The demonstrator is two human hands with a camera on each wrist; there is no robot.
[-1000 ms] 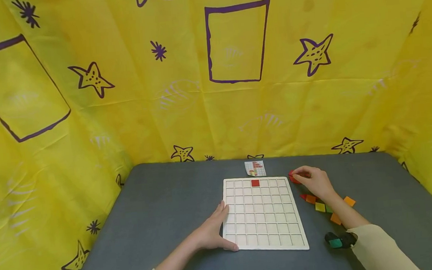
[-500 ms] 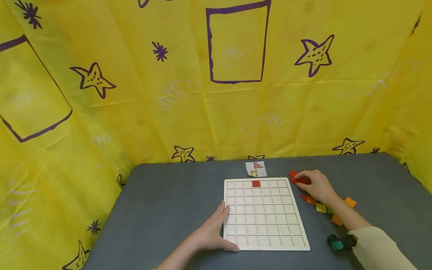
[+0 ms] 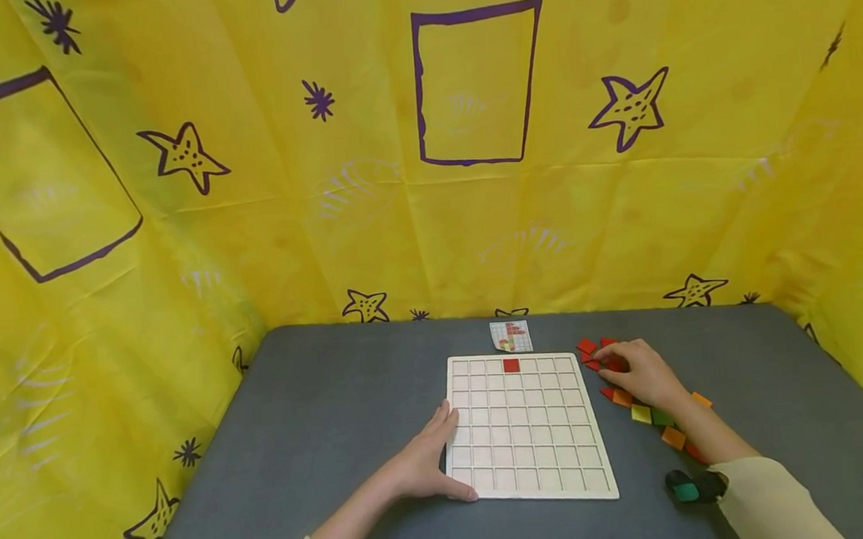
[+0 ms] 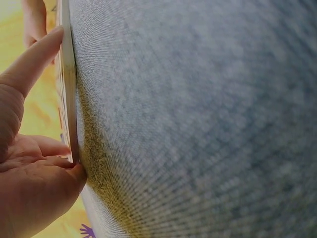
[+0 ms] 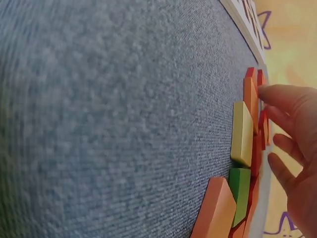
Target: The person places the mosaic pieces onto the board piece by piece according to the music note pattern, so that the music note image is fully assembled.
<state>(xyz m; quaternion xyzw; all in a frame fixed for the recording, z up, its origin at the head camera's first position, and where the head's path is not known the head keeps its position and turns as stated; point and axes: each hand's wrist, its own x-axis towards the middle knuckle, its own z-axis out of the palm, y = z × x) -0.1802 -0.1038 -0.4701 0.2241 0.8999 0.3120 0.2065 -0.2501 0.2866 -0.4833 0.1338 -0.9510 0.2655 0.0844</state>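
Note:
A white board [image 3: 531, 429] with a grid of square cells lies in front of me, a red square tile [image 3: 511, 366] in its far row. My left hand [image 3: 424, 462] spans the board's near-left corner, fingers along the left side and thumb at the near edge. In the left wrist view, the thumb [image 4: 37, 59] lies against the board's edge [image 4: 69, 94]. My right hand [image 3: 640, 372] is over several red tiles [image 3: 586, 347] right of the board, thumb and forefinger apart. The right wrist view shows its fingertips close to a red tile [image 5: 264, 129], with nothing held.
Nearer me lie an orange tile [image 3: 622, 398], a yellow tile [image 3: 640, 414], a green tile [image 3: 661, 417] and another orange tile [image 3: 673, 438], partly by the right forearm. A small printed pattern card [image 3: 511, 336] lies beyond the board. Yellow patterned cloth [image 3: 368, 224] hangs behind the table [image 3: 321, 411].
My right hand has drawn back from the board's far right corner, slightly right and toward me, and its fingers have parted. More red tiles show beside it. The left hand and board stay put.

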